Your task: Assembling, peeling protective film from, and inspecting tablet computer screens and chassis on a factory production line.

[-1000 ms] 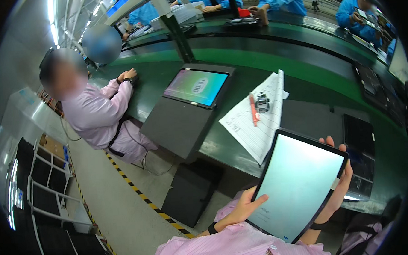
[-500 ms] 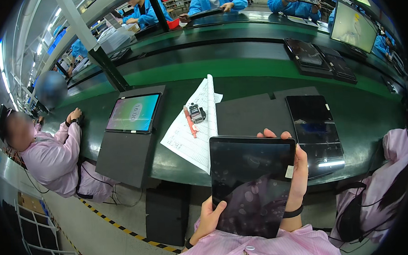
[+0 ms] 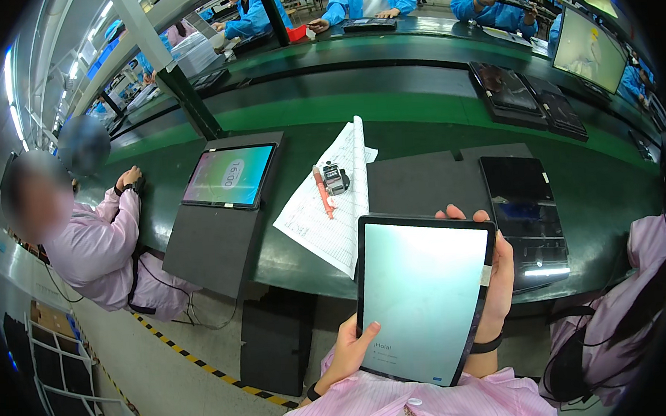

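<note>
A black-framed tablet (image 3: 425, 293) is held upright before me, its screen lit pale white-green. My left hand (image 3: 353, 348) grips its lower left edge, with the thumb laid on the screen's border. Round the upper right side wraps my right hand (image 3: 500, 282), its fingertips showing above the top edge and the rest of them hidden behind the tablet. A small white label (image 3: 486, 275) sits on the right edge beside that hand. Beyond the tablet, printed sheets (image 3: 321, 201) lie on the green bench, with a red pen (image 3: 324, 193) and a small black stamp-like object (image 3: 336, 178) on them.
Dark tablets (image 3: 525, 217) lie on a grey mat (image 3: 422, 179) to the right. To the left, a lit tablet (image 3: 230, 176) rests on a grey board (image 3: 211, 248). People in pink sit on both sides; people in blue work across the bench. A monitor (image 3: 588, 48) stands far right.
The tablet's screen has gone from dark to lit. Both hands keep their hold. The whole scene has shifted slightly rightward in the picture. Across the bench, a person's tablet has been lowered onto the surface.
</note>
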Demonstrator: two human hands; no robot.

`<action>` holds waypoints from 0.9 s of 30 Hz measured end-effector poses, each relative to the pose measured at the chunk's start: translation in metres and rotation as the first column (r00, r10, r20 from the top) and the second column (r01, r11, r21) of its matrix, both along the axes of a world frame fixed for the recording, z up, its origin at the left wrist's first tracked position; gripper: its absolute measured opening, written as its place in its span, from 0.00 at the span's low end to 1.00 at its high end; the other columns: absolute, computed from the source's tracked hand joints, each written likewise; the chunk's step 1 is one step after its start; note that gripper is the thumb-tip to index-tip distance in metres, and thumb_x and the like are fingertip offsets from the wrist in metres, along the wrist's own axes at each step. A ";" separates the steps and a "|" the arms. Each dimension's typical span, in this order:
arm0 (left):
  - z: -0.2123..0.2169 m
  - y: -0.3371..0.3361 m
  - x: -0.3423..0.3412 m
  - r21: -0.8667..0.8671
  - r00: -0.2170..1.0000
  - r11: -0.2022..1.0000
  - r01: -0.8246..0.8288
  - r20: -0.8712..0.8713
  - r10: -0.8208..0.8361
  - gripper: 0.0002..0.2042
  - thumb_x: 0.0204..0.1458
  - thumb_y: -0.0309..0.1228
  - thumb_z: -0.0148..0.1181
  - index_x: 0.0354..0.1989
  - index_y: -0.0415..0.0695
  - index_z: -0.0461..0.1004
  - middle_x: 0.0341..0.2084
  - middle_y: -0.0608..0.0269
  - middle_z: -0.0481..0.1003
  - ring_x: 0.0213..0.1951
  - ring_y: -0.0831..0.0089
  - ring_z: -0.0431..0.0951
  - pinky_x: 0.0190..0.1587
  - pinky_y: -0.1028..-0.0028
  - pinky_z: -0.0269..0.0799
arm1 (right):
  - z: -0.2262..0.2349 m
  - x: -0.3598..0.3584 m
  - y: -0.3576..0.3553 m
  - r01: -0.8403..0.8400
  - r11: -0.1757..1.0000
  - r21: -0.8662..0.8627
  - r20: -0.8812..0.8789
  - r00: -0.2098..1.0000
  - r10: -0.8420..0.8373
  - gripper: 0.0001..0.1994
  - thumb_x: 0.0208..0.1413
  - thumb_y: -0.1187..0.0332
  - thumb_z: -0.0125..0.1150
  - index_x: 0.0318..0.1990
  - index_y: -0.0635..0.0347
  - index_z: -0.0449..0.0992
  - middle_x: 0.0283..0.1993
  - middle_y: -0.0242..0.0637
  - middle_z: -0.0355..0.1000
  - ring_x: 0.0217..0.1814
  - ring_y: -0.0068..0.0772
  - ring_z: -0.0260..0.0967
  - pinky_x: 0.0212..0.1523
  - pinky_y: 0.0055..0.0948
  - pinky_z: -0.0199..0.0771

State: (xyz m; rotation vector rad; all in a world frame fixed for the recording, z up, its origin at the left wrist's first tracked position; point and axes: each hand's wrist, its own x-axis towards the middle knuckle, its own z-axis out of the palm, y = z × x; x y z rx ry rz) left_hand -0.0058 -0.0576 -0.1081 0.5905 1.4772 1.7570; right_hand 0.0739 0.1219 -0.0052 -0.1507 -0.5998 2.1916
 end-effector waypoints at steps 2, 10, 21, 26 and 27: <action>0.001 0.001 0.000 0.004 1.000 1.000 0.001 -0.016 -0.001 0.15 0.58 0.34 0.52 0.47 0.34 0.69 0.35 0.65 0.74 0.35 0.83 0.69 0.38 0.80 0.66 | 0.000 0.000 0.001 0.008 1.000 0.024 0.008 1.000 -0.008 0.17 0.61 0.60 0.35 0.48 0.60 0.66 0.57 0.52 0.63 0.61 0.46 0.58 0.59 0.42 0.61; -0.004 0.001 0.000 -0.011 1.000 1.000 0.008 0.006 -0.008 0.15 0.58 0.33 0.52 0.46 0.34 0.69 0.35 0.65 0.74 0.36 0.83 0.69 0.39 0.79 0.66 | 0.001 -0.001 0.001 0.012 1.000 -0.005 0.013 1.000 -0.012 0.17 0.61 0.60 0.35 0.48 0.60 0.66 0.56 0.52 0.64 0.61 0.47 0.58 0.59 0.42 0.62; 0.001 0.002 -0.003 0.017 0.999 1.000 0.016 0.037 -0.017 0.15 0.57 0.33 0.53 0.47 0.34 0.69 0.36 0.66 0.73 0.37 0.82 0.68 0.41 0.79 0.66 | 0.002 -0.003 0.003 0.037 0.998 0.042 0.065 0.997 -0.040 0.20 0.61 0.59 0.35 0.51 0.64 0.65 0.56 0.53 0.63 0.60 0.47 0.60 0.60 0.41 0.60; -0.014 -0.009 -0.003 0.103 0.995 0.991 -0.084 0.060 0.078 0.18 0.55 0.36 0.57 0.47 0.35 0.70 0.37 0.67 0.73 0.39 0.81 0.69 0.44 0.78 0.66 | 0.029 0.000 0.032 -0.032 0.787 0.616 0.373 0.892 -0.256 0.27 0.62 0.55 0.33 0.59 0.67 0.60 0.58 0.50 0.63 0.62 0.41 0.60 0.61 0.35 0.56; -0.017 -0.016 -0.005 0.104 0.995 0.990 -0.090 0.055 0.085 0.18 0.55 0.36 0.57 0.47 0.35 0.70 0.37 0.67 0.73 0.39 0.81 0.69 0.44 0.78 0.66 | 0.040 -0.005 0.043 -0.083 0.709 0.700 0.429 0.843 -0.325 0.26 0.62 0.55 0.34 0.58 0.67 0.62 0.57 0.49 0.64 0.61 0.38 0.61 0.59 0.34 0.58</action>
